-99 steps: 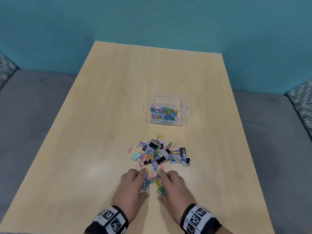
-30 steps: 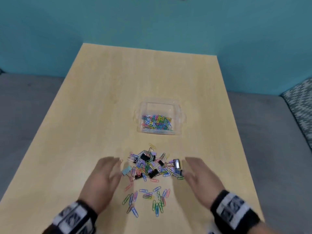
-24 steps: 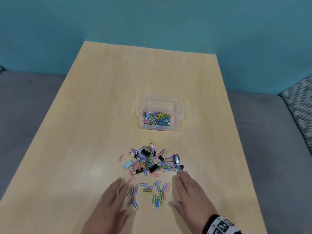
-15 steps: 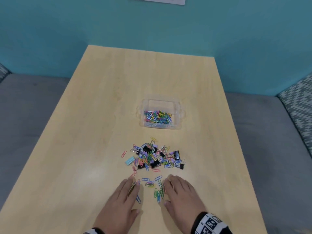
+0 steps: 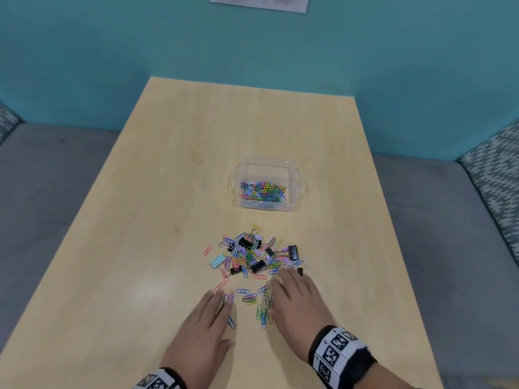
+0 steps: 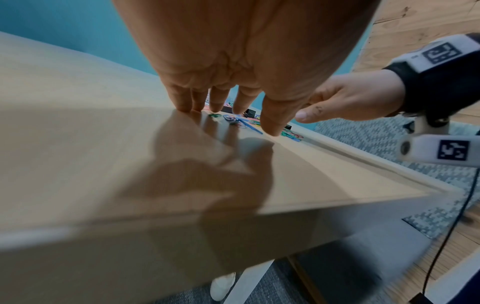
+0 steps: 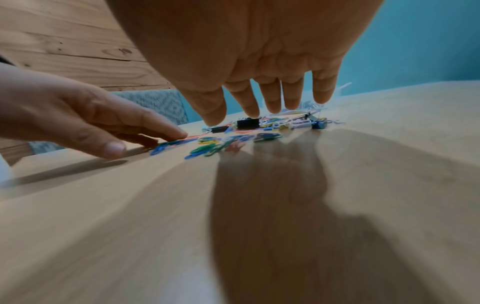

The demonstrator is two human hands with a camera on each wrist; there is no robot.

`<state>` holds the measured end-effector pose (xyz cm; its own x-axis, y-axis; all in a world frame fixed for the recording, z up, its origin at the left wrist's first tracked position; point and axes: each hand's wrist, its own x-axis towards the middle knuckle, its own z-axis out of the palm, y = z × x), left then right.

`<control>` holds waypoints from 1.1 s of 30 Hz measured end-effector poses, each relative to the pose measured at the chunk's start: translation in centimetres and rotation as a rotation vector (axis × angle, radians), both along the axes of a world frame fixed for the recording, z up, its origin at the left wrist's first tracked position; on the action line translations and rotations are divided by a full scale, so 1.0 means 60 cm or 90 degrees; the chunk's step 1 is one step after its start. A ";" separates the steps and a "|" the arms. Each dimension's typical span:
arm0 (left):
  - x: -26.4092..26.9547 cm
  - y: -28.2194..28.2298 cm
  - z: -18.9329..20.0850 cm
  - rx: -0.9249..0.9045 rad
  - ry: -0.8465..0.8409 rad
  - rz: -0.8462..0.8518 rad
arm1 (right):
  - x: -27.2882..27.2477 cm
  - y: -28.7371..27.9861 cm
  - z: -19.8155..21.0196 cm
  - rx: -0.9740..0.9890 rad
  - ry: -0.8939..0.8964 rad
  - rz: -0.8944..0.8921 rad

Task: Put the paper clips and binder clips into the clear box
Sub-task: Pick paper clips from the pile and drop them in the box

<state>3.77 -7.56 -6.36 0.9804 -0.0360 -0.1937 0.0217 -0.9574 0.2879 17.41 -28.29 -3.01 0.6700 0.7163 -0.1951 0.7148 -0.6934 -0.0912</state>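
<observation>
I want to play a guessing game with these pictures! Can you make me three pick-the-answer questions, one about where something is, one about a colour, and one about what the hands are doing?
1. Where is the clear box?
A. Past the pile of clips, farther from the person
B. Under the left hand
C. On the floor

2. What colour is the wall behind the table?
A. Red
B. Teal
C. White

3. How are the hands?
A. Both are fists
B. Both lift the box
C. Both lie flat with straight fingers

Answers:
1 A: the box sits beyond the pile of clips.
2 B: the wall is teal.
3 C: the left hand and right hand lie flat beside the loose paper clips.
</observation>
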 end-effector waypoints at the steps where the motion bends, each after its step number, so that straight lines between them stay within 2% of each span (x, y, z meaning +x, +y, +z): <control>1: 0.000 -0.001 0.000 0.002 -0.001 0.003 | 0.009 0.006 -0.004 -0.013 -0.003 -0.014; 4: -0.002 -0.002 -0.004 0.009 0.000 -0.002 | 0.021 0.020 -0.018 -0.063 0.014 -0.018; 7: -0.002 -0.001 -0.005 0.013 0.004 -0.004 | -0.005 0.021 -0.022 -0.087 0.020 0.065; 9: -0.001 -0.002 -0.004 0.013 -0.001 0.001 | -0.024 0.017 -0.016 -0.075 0.025 0.092; 15: 0.009 -0.014 0.002 0.013 -0.003 -0.002 | -0.008 0.036 -0.019 -0.048 0.018 0.042; 22: 0.032 -0.027 0.010 0.028 0.003 -0.019 | -0.060 -0.001 -0.021 -0.032 0.016 0.131; 28: 0.059 -0.012 0.006 0.046 0.004 -0.015 | -0.047 0.008 -0.029 -0.028 0.012 0.106; 33: 0.056 -0.015 0.024 0.026 0.015 -0.067 | -0.055 0.020 -0.017 -0.017 0.040 0.182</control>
<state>7.13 -8.47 -4.94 0.9666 -0.1304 -0.2205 -0.0734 -0.9656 0.2494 14.09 -27.12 -4.00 0.4279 0.8681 -0.2517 0.8748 -0.4678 -0.1261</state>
